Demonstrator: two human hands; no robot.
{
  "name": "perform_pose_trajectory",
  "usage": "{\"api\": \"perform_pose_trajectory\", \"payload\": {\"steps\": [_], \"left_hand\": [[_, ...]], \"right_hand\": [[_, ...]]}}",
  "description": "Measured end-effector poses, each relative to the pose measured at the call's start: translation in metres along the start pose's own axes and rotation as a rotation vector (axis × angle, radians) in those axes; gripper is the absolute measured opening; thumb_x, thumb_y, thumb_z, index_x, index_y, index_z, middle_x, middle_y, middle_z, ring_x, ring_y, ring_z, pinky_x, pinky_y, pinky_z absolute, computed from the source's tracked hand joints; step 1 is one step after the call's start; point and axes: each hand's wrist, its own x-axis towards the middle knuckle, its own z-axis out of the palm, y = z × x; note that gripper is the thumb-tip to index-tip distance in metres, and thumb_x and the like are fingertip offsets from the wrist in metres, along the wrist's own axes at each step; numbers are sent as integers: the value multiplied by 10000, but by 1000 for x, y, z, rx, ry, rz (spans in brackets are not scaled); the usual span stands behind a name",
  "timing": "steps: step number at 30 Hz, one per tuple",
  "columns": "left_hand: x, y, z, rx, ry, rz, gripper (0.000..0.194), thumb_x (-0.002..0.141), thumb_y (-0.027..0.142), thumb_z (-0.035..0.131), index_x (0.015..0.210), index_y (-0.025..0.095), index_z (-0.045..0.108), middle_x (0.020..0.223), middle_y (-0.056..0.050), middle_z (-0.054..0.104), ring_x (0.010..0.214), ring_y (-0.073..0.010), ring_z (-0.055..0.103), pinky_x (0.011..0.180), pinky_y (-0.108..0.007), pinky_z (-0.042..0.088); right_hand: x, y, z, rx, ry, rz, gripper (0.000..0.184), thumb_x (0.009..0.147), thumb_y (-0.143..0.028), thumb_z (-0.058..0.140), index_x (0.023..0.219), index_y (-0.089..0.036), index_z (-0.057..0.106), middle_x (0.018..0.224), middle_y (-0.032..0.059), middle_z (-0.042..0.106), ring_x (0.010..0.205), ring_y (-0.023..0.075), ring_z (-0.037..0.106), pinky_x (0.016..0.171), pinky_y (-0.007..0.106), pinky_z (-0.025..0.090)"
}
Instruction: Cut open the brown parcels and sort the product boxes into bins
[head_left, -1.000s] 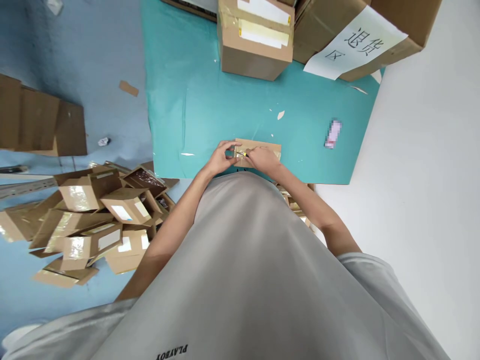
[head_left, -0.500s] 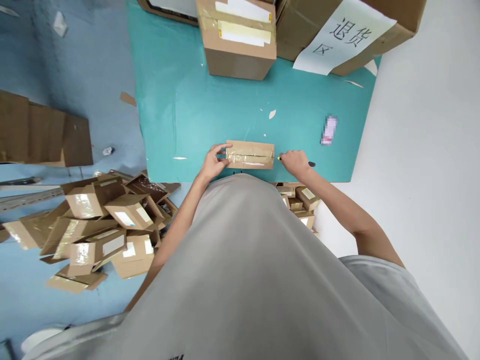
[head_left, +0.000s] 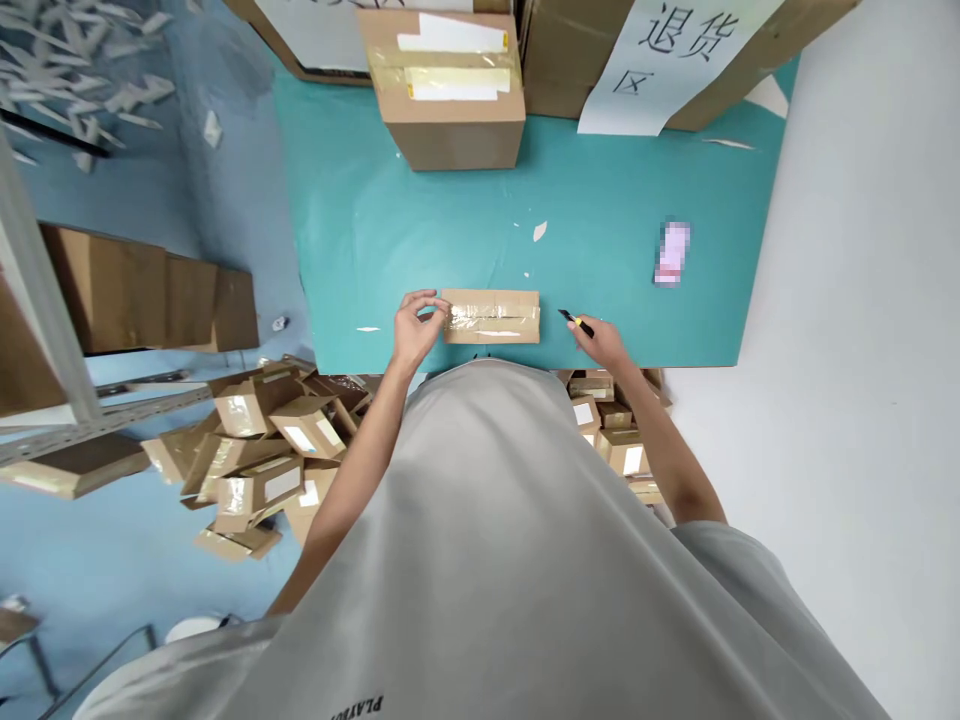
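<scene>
A loose grey shirt (head_left: 495,520) — short sleeves (head_left: 750,565), soft folds — bears small black capital lettering (head_left: 360,709) on its front.

The person's left arm (head_left: 354,480) slants forward and inward, the left hand (head_left: 417,325) curved, fingertips (head_left: 444,303) pointing inward, close to the thumb. The right arm (head_left: 665,440) angles inward too, the right hand (head_left: 598,342) curled in a grip, well apart from the left.
</scene>
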Motion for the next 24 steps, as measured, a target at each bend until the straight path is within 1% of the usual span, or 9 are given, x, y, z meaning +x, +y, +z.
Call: {"api": "perform_pose_trajectory", "payload": {"steps": [2,4,6,8,12,16,19,22,24], "left_hand": [[-2,1,1,19,0,7,181,909,297,673,1034,217,774,1361,-121,707,1365,-303,670,1029,-419,653],[-3,-1,3,44,-5,6,298,918,324,691,1198,232,738,1412,-117,702,1281,-282,705,1007,-411,657],[-4,-5,7,68,-13,-10,461,918,367,731,1357,241,674,1444,-128,703,1157,-258,735,963,-401,660],[-3,-12,10,79,-7,-43,559,912,414,766,1425,235,637,1412,-141,727,1058,-244,742,925,-397,659],[0,-29,9,61,48,-94,575,903,516,796,1384,227,670,1293,-130,770,1006,-239,750,929,-402,655],[1,-41,1,45,96,-156,539,895,568,800,1278,197,718,1193,-130,775,1040,-267,769,967,-420,655],[1,-46,-4,24,139,-198,487,878,523,813,1218,182,739,1151,-132,779,1020,-270,778,974,-431,658],[2,-48,-6,4,166,-191,440,869,491,822,1178,185,756,1136,-127,787,1017,-260,780,986,-432,659],[3,-49,-9,-3,175,-191,443,874,499,820,1178,181,763,1134,-125,791,1036,-262,780,993,-432,660]], "right_hand": [[2,11,14,135,24,25,391,1134,-520,533,883,-247,658,758,19,755,755,222,745,811,298,525],[9,17,30,290,68,85,417,1128,-560,541,865,-248,626,794,20,765,706,194,734,769,286,550],[19,18,46,469,105,174,436,1097,-597,606,850,-239,625,829,30,776,640,165,707,683,267,549],[30,17,60,596,107,263,428,1042,-594,717,834,-226,644,787,27,764,593,145,678,616,250,533],[47,3,82,727,24,353,366,943,-506,887,854,-209,691,578,-42,648,566,142,649,581,225,528],[57,-17,96,810,-68,350,384,906,-493,934,846,-207,685,547,-56,630,545,135,627,556,220,527],[59,-30,95,829,-95,351,376,935,-474,921,847,-210,667,561,-53,636,551,130,629,554,211,523],[56,-40,89,838,-137,405,379,980,-493,884,874,-211,652,587,-43,638,548,133,629,525,217,514],[52,-46,86,864,-158,419,402,982,-517,881,872,-217,637,600,-45,626,543,132,620,514,223,512]]}}
